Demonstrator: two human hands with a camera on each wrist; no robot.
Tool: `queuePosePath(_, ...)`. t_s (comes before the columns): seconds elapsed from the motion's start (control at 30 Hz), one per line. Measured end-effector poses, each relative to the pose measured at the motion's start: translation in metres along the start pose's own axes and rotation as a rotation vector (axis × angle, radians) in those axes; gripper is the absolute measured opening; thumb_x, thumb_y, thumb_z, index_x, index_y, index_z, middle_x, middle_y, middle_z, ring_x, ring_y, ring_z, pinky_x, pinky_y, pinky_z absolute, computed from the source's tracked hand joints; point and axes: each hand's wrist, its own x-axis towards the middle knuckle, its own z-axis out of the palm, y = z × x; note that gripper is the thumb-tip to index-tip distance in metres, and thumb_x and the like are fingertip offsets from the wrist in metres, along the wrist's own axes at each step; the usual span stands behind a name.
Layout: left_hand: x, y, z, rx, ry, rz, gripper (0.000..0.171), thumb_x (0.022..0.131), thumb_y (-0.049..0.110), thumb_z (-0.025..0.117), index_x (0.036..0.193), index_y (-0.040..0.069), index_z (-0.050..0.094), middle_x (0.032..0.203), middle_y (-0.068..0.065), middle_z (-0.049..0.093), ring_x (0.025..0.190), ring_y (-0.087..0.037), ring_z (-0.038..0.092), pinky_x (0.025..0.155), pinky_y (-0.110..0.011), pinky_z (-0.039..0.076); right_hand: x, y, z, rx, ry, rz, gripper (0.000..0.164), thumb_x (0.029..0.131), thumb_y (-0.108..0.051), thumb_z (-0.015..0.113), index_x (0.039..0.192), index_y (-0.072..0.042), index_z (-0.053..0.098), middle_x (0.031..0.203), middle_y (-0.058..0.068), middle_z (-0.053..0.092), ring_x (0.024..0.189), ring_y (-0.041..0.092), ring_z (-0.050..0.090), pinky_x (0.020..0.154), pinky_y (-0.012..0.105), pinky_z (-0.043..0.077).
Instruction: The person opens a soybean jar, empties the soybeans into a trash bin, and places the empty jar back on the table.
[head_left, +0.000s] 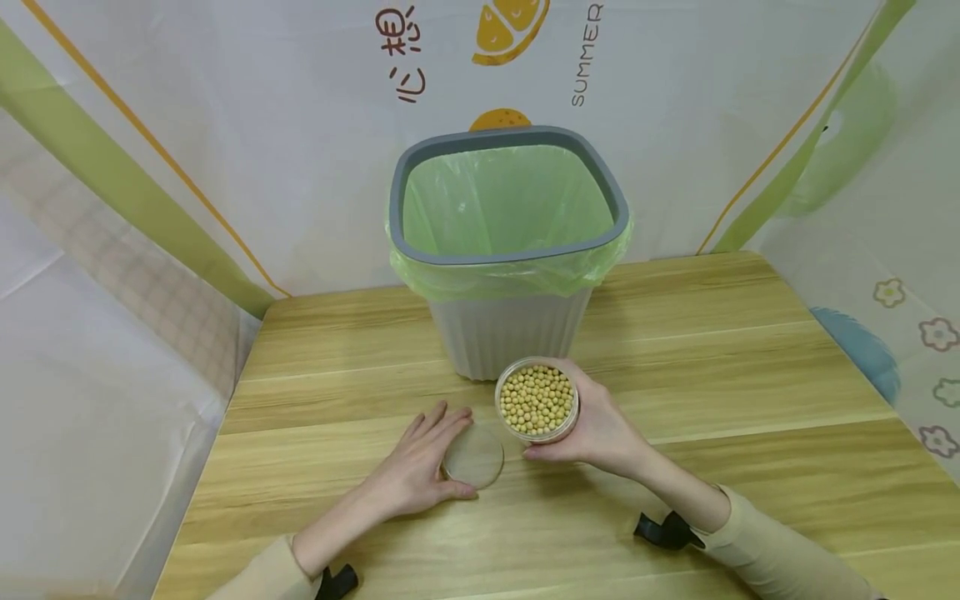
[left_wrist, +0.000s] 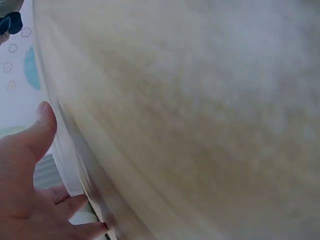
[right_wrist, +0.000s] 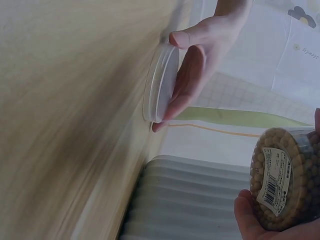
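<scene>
sideways "SUMMER" on the far white cloth, "心想" left of that, barcode label under the jar, print way too tiny, plus some blurry script

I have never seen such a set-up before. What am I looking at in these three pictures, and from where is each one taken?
There is no machine: these are a person's bare hands at a wood-grain table. The wide picture comes from a camera worn on the head, looking forward and down. The other two come from cameras on the left and right wrists, so the table looks tipped. The right hand holds an open, clear jar full of small round yellowish balls, perhaps beans. The left hand spreads its thumb and fingers at the edge of a round lid on the table. Behind them stands a bin lined with a green bag.
</scene>
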Motion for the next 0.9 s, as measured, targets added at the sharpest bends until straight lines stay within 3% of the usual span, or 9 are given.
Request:
queuePosePath(0.23,-0.001,0.002,-0.001,0.001,-0.023,-0.03,0.104,0.078,0.052,0.085,0.157,0.004,0.037,0.169,-0.013,0.031,0.158,-0.042,0.021,0.127,-0.064,0.019,-0.001,0.0,0.001,0.005,0.002,-0.008,0.101,0.062,-0.018,0.1,0.148,-0.021,0.047,0.139,0.0,0.061,0.128,0.015,0.06,0.111,0.03,0.049)
queuePosePath(0.4,-0.001,0.007,-0.02,-0.046,-0.003,-0.091,0.109,0.081,0.055,0.081,0.163,0.008,0.026,0.171,-0.012,0.021,0.159,-0.04,0.016,0.127,-0.063,0.017,-0.002,-0.001,0.001,0.001,-0.001,-0.024,0.102,0.062,-0.018,0.1,0.149,-0.021,0.047,0.139,0.0,0.061,0.127,0.015,0.06,0.111,0.031,0.049)
queuePosePath(0.53,0.003,0.006,-0.058,-0.085,0.162,-0.133,0.088,0.094,0.049,0.069,0.161,0.007,0.03,0.168,-0.016,0.029,0.156,-0.04,0.028,0.125,-0.062,0.024,-0.002,-0.003,-0.001,0.012,0.008,-0.04,0.102,0.06,-0.017,0.1,0.148,-0.019,0.048,0.139,0.003,0.062,0.127,0.013,0.06,0.111,0.03,0.049)
queuePosePath(0.77,0.016,0.002,-0.151,-0.27,0.479,-0.134,0.055,0.108,0.037,0.053,0.151,0.004,0.047,0.149,-0.02,0.055,0.135,-0.038,0.055,0.111,-0.057,0.047,-0.001,-0.011,-0.011,0.007,0.041,-0.066,0.104,0.057,-0.013,0.101,0.147,-0.015,0.049,0.137,0.008,0.063,0.126,0.008,0.06,0.11,0.023,0.048)
queuePosePath(0.83,0.02,0.005,-0.173,-0.333,0.537,-0.144,0.052,0.108,0.041,0.05,0.148,0.008,0.052,0.143,-0.017,0.061,0.13,-0.034,0.059,0.11,-0.051,0.048,-0.001,-0.014,-0.014,-0.008,0.053,-0.064,0.104,0.057,-0.012,0.101,0.147,-0.015,0.049,0.137,0.008,0.063,0.125,0.007,0.06,0.109,0.022,0.048)
queuePosePath(0.9,0.025,0.009,-0.191,-0.393,0.551,-0.166,0.054,0.108,0.048,0.046,0.147,0.011,0.054,0.14,-0.014,0.064,0.127,-0.029,0.062,0.107,-0.045,0.05,-0.001,-0.017,-0.018,-0.022,0.063,-0.061,0.105,0.056,-0.011,0.101,0.147,-0.015,0.049,0.137,0.008,0.063,0.125,0.006,0.059,0.109,0.021,0.048)
